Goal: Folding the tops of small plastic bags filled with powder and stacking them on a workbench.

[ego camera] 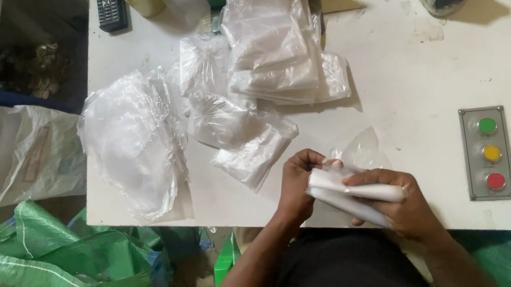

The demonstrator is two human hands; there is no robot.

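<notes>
Fingers of both hands, left hand (296, 183) and right hand (392, 205), close around a white roll (352, 194), clear bag (364, 149) at twelve o'clock.

A white folded bundle (353, 198), rolled long and narrow, lies slanted above the table's (396, 89) near edge, its left end higher. A thin clear plastic bag (364, 151) sits crumpled just behind it, touching.
</notes>
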